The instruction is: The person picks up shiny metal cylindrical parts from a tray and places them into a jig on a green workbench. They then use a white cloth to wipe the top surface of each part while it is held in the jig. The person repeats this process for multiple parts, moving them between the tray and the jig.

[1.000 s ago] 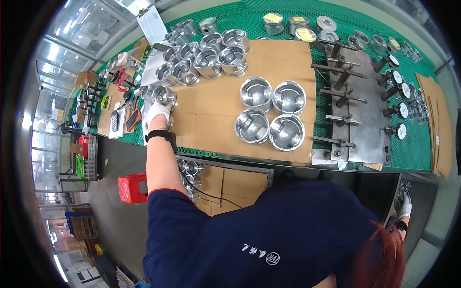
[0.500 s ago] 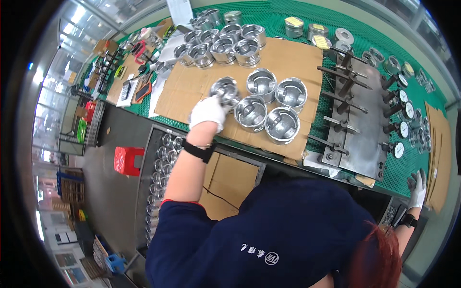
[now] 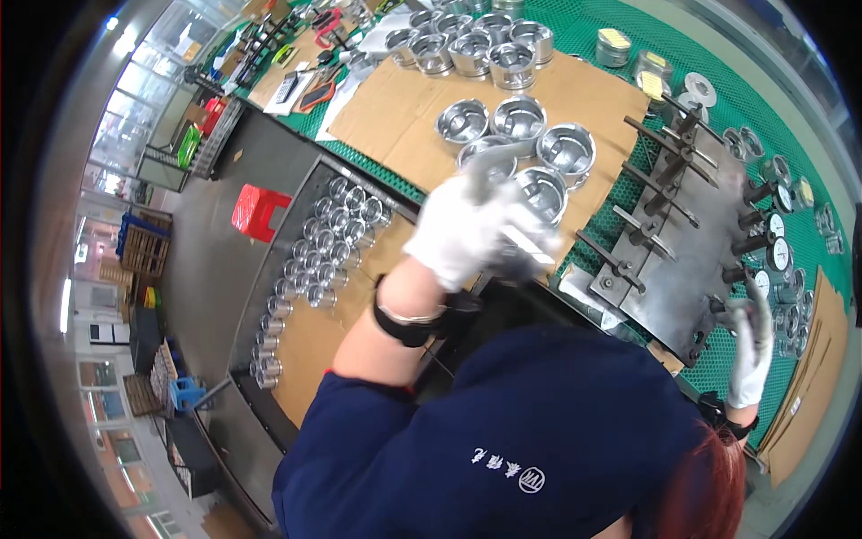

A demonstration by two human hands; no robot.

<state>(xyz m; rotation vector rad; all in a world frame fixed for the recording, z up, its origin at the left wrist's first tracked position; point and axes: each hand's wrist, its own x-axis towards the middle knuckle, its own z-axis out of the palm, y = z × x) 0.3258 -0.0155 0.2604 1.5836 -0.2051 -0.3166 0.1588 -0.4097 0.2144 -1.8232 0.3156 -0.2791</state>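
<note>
My left hand [image 3: 467, 229], in a white glove, is over the front edge of the cardboard, smeared by motion. A dark, shiny metal piece [image 3: 521, 260] shows at its fingers, too blurred to name; I cannot tell whether they grip it. Just beyond stands a cluster of several metal pistons [image 3: 566, 151], open ends up, some partly covered by the hand. My right hand [image 3: 750, 350], gloved with grey fingertips, is beside the near right corner of a steel plate fixture [image 3: 660, 260]. Its thumb and fingers are apart, near a dial gauge [image 3: 761, 283], with nothing visible between them.
More pistons [image 3: 512, 65] stand at the back of the cardboard sheet [image 3: 386, 112] on the green bench mat [image 3: 579, 27]. Posts and bars [image 3: 646, 234] stick out from the fixture's left side. Below the bench, a cart [image 3: 305, 359] holds rows of pistons. A red stool [image 3: 259, 213] is on the floor.
My left hand has moved right and nearer, away from the leftmost piston of the cluster. My right hand has come left from the mat's edge to the fixture corner. The whole view has shifted.
</note>
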